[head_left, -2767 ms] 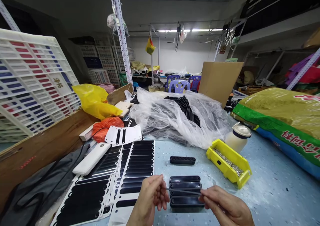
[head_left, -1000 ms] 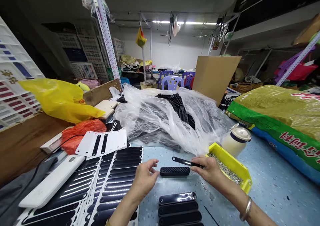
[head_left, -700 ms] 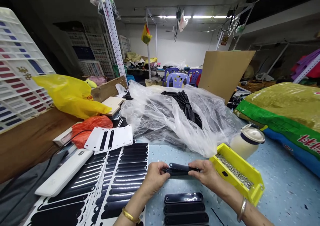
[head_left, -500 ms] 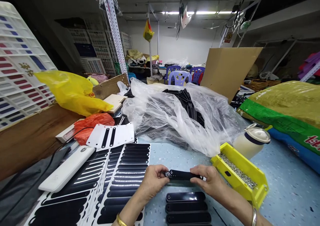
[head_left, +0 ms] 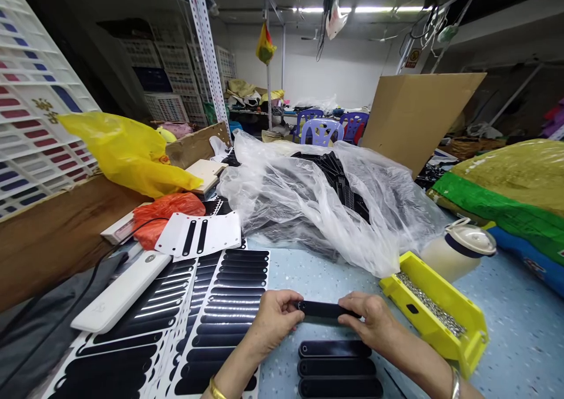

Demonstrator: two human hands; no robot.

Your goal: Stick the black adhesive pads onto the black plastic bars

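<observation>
Holding: one black bar (head_left: 324, 309), pinched at both ends, thumb and fingers of the left hand (head_left: 277, 318) on its left end, those of the right hand (head_left: 371, 318) on its right. Position: crosswise over the blue speckled table (head_left: 520, 334), just beyond several black bars (head_left: 336, 367) lying side by side. Right: yellow bin (head_left: 428, 324) containing small metal pieces (head_left: 430, 305). Left: sheets of black strips (head_left: 235, 309).

Left hand (head_left: 274, 319) and right hand (head_left: 376, 322): two total. Held bar (head_left: 324, 309): one. Row bars (head_left: 337, 367), 5 o'clock from view centre: three visible. Bin (head_left: 432, 331), 4 o'clock: one. Bottle (head_left: 453, 259), between 3 and 4 o'clock: one. Chairs (head_left: 322, 124), 1 o'clock: three. Card strips (head_left: 189, 238), 8 o'clock: two.
</observation>
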